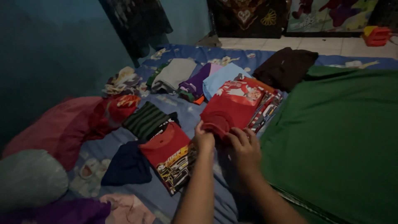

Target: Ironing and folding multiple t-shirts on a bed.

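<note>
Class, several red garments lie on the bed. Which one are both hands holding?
The red shirt atop the folded pile beside the green cloth; both hands grip its near edge.

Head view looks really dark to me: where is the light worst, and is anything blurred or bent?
Head view: dim overall, the left wall nearly black; brightest on the tiled floor at top. Both hands, left and right, on the red shirt read clearly, slightly soft. Wide-lens bending curves the green cloth edge.
</note>
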